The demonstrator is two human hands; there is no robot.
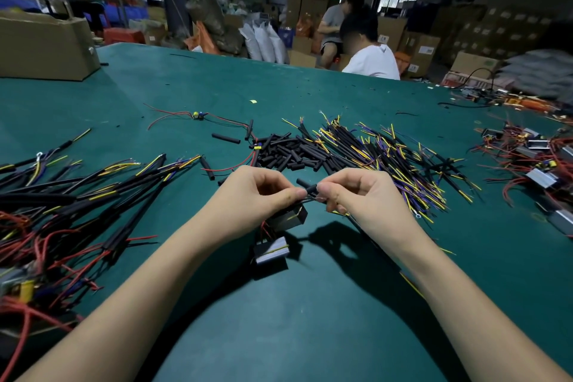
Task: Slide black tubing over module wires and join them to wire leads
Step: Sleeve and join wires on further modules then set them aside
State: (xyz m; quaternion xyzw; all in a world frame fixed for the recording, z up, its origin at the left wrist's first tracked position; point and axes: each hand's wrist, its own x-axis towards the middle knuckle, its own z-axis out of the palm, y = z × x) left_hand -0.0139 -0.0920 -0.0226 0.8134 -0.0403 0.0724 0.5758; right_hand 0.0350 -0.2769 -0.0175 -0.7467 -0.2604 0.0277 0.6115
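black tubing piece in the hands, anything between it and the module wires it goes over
Nothing visible blocks it. The tubing piece sits at the fingertips of the left hand and right hand, right by the thin wires from the module.

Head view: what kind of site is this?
Likely a small factory or warehouse assembly floor. A wide green-covered worktable holds a heap of short black tubing pieces and loose yellow-and-purple wire leads; stacked brown cardboard cartons fill the background.

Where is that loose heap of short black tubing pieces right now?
In the head view, the heap of short black tubing pieces lies on the green table just beyond the person's hands, with the spread of yellow-and-purple-tipped wire leads touching its right side.
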